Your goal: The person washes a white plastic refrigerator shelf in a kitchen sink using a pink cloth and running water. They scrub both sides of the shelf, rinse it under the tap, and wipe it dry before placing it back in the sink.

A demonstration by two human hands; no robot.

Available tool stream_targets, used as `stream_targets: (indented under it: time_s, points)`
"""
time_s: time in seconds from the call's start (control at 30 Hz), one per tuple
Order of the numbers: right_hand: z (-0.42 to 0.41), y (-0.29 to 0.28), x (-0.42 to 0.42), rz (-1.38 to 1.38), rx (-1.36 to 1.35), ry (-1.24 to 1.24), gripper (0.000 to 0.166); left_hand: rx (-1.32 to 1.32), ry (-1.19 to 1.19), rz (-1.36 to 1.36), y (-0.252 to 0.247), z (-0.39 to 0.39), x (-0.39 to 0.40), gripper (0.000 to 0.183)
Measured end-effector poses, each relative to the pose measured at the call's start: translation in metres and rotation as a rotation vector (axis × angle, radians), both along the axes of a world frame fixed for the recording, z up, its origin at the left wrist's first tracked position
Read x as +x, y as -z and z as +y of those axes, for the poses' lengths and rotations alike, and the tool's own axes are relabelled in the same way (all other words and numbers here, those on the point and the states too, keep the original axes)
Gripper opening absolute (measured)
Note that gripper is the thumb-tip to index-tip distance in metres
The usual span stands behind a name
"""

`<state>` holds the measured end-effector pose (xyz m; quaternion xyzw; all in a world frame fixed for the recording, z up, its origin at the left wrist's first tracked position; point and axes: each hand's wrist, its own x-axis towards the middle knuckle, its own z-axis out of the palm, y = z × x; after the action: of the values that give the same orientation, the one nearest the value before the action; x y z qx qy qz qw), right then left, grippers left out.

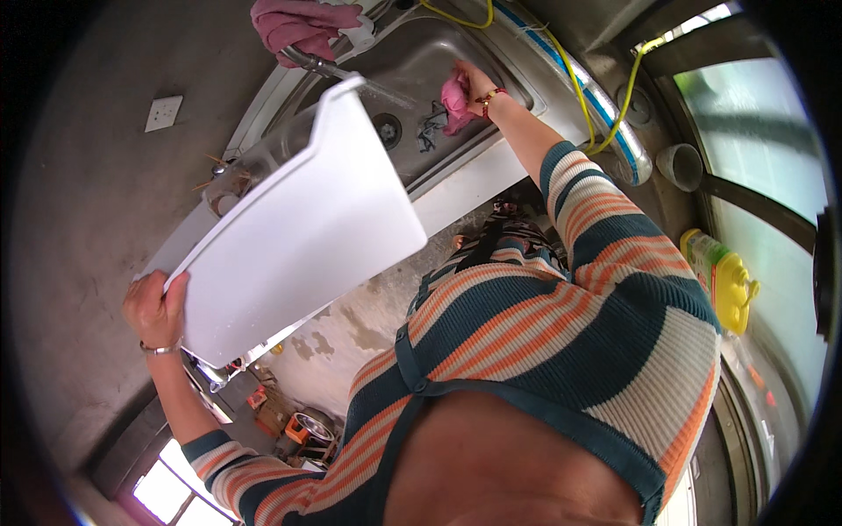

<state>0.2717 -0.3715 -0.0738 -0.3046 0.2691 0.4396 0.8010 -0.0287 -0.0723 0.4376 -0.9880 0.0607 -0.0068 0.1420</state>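
My left hand (154,309) grips the edge of a large white plastic drawer-like bin (309,223), tilted over the counter and reaching across the near side of the sink. Inside the stainless steel sink (421,46), my right hand (477,89) holds a bunched pink cloth (455,102). A small grey cloth or rag (431,125) lies on the sink floor beside it, close to the drain (387,130). From the metal faucet (309,61) a stream of water runs into the basin. The bin hides part of the sink and counter.
Another pink cloth (299,26) hangs over the faucet area. A yellow hose (621,121) and a clear-and-blue wrapped tube (592,98) run along the sink's far side. A bowl (679,166) and a yellow jug (727,283) stand by the window. Clutter (299,427) sits on the floor.
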Motion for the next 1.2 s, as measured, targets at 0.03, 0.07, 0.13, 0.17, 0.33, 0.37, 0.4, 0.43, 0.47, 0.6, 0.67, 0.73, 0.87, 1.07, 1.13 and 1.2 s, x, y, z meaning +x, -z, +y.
stream_targets:
  time_s: [0.03, 0.07, 0.13, 0.17, 0.33, 0.37, 0.4, 0.43, 0.47, 0.6, 0.67, 0.73, 0.87, 1.07, 1.13, 1.2]
  points:
    - [-0.007, 0.003, 0.0, 0.017, 0.022, 0.019, 0.029, -0.025, -0.021, -0.037, -0.004, 0.002, -0.01, 0.036]
    - [-0.013, 0.005, -0.001, 0.034, 0.045, 0.037, 0.028, -0.052, -0.043, -0.073, -0.007, 0.005, -0.017, 0.035]
    - [-0.016, -0.011, -0.012, 0.014, 0.035, 0.039, 0.024, -0.086, -0.164, -0.133, -0.012, 0.013, -0.039, 0.036]
    - [-0.018, -0.009, -0.016, -0.025, 0.052, 0.058, 0.026, -0.104, -0.224, -0.163, -0.015, 0.016, -0.049, 0.036]
    - [-0.017, -0.034, -0.031, -0.064, -0.004, 0.082, 0.028, -0.197, -0.422, -0.312, -0.014, 0.028, -0.086, 0.028]
    - [-0.016, -0.038, -0.036, -0.086, -0.012, 0.095, 0.025, -0.257, -0.417, -0.369, -0.01, 0.029, -0.089, 0.028]
    - [-0.014, -0.052, -0.045, -0.108, -0.024, 0.098, 0.027, -0.32, -0.421, -0.426, -0.003, 0.029, -0.095, 0.028]
    - [-0.014, -0.063, -0.053, -0.128, -0.035, 0.111, 0.032, -0.365, -0.461, -0.46, 0.002, 0.031, -0.098, 0.03]
    - [-0.014, -0.065, -0.058, -0.143, -0.028, 0.113, 0.03, -0.409, -0.501, -0.493, 0.006, 0.032, -0.1, 0.032]
    - [-0.02, -0.069, -0.073, -0.194, -0.013, 0.117, 0.027, -0.604, -0.644, -0.564, 0.017, 0.03, -0.099, 0.044]
    - [-0.025, -0.071, -0.08, -0.216, -0.001, 0.101, 0.029, -0.561, -0.721, -0.567, 0.015, 0.026, -0.096, 0.05]
    - [-0.026, -0.075, -0.087, -0.234, 0.027, 0.069, 0.032, -0.536, -0.801, -0.568, 0.013, 0.024, -0.097, 0.056]
    - [-0.026, -0.082, -0.085, -0.24, 0.05, 0.059, 0.03, -0.636, -0.926, -0.556, 0.022, 0.045, -0.091, 0.065]
    - [-0.005, -0.073, -0.07, -0.148, 0.165, 0.007, 0.029, -0.762, -1.12, -0.537, 0.041, 0.074, -0.091, 0.067]
    - [-0.003, -0.053, -0.051, -0.15, 0.175, 0.013, 0.027, -0.823, -1.144, -0.511, 0.059, 0.087, -0.075, 0.066]
    - [0.009, -0.055, -0.049, -0.175, 0.122, -0.044, 0.023, -0.916, -1.188, -0.515, 0.076, 0.093, -0.077, 0.066]
